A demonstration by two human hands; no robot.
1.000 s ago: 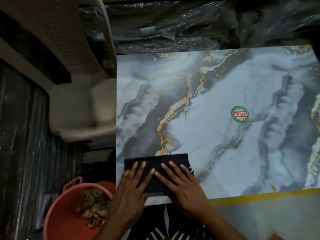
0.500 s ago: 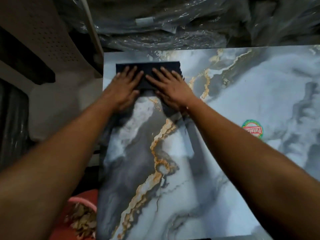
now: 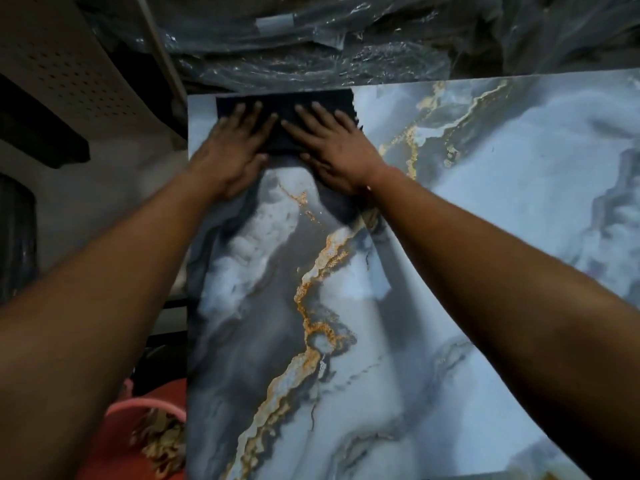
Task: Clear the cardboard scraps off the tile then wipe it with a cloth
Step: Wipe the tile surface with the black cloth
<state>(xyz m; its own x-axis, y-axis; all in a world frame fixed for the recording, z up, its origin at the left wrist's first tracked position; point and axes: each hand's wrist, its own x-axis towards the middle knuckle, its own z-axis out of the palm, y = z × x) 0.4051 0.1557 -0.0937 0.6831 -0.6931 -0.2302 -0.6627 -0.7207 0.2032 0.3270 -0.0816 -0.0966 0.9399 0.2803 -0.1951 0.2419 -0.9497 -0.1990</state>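
**Both hands flat on a dark cloth at the far edge of a marble-look tile**

At the 12 o'clock end of the tile (image 3: 433, 306), a dark folded cloth (image 3: 287, 109) lies flat along the far edge, close to the tile's left corner. Left hand (image 3: 232, 150) and right hand (image 3: 332, 147) press down on it side by side, fingers straight and spread, pointing toward 12 o'clock; the index fingertips nearly meet over the middle of the cloth. Neither hand curls round the fabric: both lie open on it, palms down, with the heels of the hands resting on the tile just behind the cloth's near edge. Both forearms stretch out from 6 o'clock, the left entering from 8 o'clock and the right from 4 o'clock.

Grey, white and pale blue clouding covers the glossy tile, and a gold vein (image 3: 311, 306) runs from 6 o'clock up between the arms, with a second gold vein toward 1 o'clock.

Off the tile's left edge, at 7 o'clock, a red plastic tub (image 3: 138, 441) holds a heap of brown cardboard scraps (image 3: 162, 441). At 10 o'clock stands a pale plastic chair (image 3: 69, 64) with a perforated back. Crumpled clear plastic sheeting (image 3: 311, 46) lies beyond the far edge from 11 to 1 o'clock.
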